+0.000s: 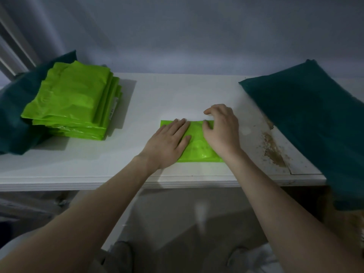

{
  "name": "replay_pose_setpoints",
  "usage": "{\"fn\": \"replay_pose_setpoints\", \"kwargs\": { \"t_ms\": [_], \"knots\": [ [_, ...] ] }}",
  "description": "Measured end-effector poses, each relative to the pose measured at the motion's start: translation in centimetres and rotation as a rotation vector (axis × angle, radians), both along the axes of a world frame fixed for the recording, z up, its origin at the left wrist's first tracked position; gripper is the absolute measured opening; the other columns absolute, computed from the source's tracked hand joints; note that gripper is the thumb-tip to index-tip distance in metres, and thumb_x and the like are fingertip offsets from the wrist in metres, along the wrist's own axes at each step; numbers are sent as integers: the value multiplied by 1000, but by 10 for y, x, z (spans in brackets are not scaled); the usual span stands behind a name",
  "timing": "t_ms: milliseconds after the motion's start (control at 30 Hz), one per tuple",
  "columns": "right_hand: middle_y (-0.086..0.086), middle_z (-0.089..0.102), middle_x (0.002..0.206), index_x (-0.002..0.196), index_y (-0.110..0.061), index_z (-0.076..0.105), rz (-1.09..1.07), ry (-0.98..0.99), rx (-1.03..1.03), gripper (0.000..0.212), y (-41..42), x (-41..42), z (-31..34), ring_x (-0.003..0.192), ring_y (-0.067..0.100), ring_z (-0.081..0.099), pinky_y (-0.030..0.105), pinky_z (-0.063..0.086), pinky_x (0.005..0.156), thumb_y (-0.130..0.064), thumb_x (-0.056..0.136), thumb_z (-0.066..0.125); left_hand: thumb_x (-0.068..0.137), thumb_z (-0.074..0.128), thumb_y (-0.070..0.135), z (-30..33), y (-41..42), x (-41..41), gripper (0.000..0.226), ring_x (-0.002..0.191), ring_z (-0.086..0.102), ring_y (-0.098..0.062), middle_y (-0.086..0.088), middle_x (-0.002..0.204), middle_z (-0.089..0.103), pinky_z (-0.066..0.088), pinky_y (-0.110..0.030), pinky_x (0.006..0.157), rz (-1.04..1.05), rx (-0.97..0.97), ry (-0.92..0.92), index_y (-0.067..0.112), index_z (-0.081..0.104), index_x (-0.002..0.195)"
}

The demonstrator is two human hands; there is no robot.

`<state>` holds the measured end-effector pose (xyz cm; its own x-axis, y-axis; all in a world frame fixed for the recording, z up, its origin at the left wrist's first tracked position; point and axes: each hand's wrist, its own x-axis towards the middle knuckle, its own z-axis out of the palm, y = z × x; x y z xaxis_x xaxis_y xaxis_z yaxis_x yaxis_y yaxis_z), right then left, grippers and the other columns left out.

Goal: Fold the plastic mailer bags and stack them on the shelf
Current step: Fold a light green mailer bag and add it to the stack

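Observation:
A bright green plastic mailer bag (199, 146), folded into a small rectangle, lies on the white shelf (118, 164) near its front edge. My left hand (167, 142) rests flat on the bag's left half, fingers together. Over the bag's right half, my right hand (222, 129) is arched, with its fingertips touching the far right edge; whether it pinches the plastic I cannot tell. A stack of folded green mailer bags (72, 103) sits at the left of the shelf.
A dark teal bag (11, 115) lies under and behind the green stack at the left. Another dark teal bag (315, 115) covers the shelf's right end and hangs over its edge. Worn, peeling paint (273, 150) marks the shelf beside it. A wall rises behind.

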<state>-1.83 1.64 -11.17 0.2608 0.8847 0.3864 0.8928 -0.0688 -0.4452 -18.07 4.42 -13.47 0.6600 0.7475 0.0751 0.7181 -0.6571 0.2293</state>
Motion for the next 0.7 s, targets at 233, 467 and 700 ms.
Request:
{"fn": "replay_pose_setpoints", "kwargs": {
  "t_ms": [233, 467, 700],
  "knots": [
    [10, 33, 151, 139, -9, 41, 184, -222, -305, 62, -22, -29, -9, 142, 22, 26, 38, 19, 116, -40, 95, 11, 82, -13, 53, -5, -1, -1, 85, 146, 9, -23, -8, 157, 14, 11, -38, 118, -18, 8, 44, 10, 15, 149],
    [-3, 9, 159, 150, -20, 16, 196, -199, -376, 60, -24, -24, -15, 146, 12, 1, 40, 0, 118, -45, 97, 7, 94, 5, 47, 1, -5, 2, 64, 146, -1, -15, 1, 159, 3, 2, -33, 118, 38, -178, -136, 17, 7, 150],
    [-2, 12, 159, 149, -20, 20, 155, -173, -398, 50, -9, -23, -17, 146, 15, 6, 44, 7, 117, -36, 101, 20, 101, 13, 36, 10, 4, -3, 55, 146, -2, -16, -2, 159, 1, 0, -29, 116, 141, -177, -206, 13, 7, 151]
  ]
}}
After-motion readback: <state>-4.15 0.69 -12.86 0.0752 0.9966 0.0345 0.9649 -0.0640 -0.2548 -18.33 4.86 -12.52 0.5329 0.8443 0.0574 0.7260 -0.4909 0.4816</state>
